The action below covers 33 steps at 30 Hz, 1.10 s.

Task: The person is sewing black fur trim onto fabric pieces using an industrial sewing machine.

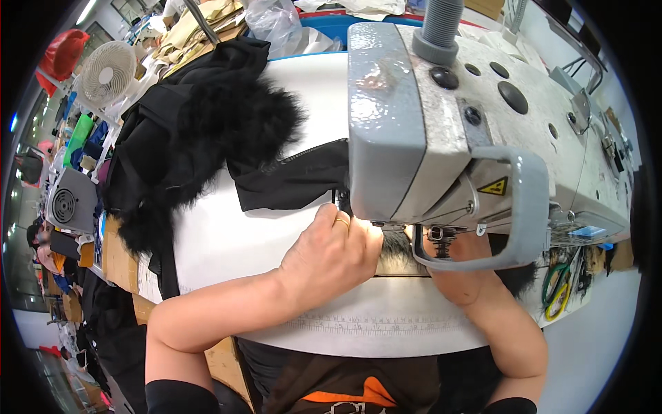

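My left hand (332, 247) is closed on the white sewing table, just left of the sewing machine's needle area. A thin dark stick-like end (334, 196) shows above its fingers; what they grip is mostly hidden. Dark fur with a pale base (396, 254) lies beside its knuckles, under the machine head. My right hand (460, 265) reaches in behind the grey guard bar (518, 207), its fingers mostly hidden by the machine. Black cloth (286, 183) with a stitched edge lies just beyond my left hand and runs under the grey sewing machine (386, 124).
A heap of black garments with fluffy fur trim (238, 117) covers the table's far left. Green- and yellow-handled scissors (557, 290) lie at the right. A printed ruler scale (365, 324) follows the near edge. A white fan (108, 74) stands far left.
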Tool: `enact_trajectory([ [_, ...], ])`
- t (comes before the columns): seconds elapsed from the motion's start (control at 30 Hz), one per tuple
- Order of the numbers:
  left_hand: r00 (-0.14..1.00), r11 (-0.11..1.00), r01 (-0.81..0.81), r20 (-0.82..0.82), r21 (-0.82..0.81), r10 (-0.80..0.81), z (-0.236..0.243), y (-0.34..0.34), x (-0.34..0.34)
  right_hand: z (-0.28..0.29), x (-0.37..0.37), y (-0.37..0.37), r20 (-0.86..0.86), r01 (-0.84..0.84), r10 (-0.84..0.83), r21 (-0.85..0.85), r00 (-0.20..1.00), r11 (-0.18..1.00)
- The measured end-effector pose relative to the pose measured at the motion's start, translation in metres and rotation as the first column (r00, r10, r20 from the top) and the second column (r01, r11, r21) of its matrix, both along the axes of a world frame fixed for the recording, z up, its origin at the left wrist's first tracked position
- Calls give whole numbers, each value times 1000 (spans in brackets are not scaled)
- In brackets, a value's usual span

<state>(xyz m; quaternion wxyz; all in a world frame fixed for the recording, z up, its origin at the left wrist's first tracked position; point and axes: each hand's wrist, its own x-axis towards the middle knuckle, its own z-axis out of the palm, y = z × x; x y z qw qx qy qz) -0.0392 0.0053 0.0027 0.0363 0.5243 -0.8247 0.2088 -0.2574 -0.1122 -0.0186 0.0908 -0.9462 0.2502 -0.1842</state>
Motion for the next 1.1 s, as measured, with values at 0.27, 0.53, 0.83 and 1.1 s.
enact_trajectory([
  [0.27, 984, 997, 18, -179, 78, -4, -11, -5, 4, -12, -5, 0, -72, 40, -35, 83, 997, 996],
  [0.53, 991, 999, 8, -136, 43, -3, -10, -11, 9, -19, -7, -2, -43, 24, -28, -95, 999, 995],
  [0.83, 994, 996, 1, -110, 91, 9, -10, -5, 5, -14, -5, -3, 10, 14, -15, 99, 1000, 995],
  [1.1, 992, 999, 43, -116, 28, -39, 2, -1, 7, -17, -7, -3, 41, -33, 34, -30, 999, 999],
])
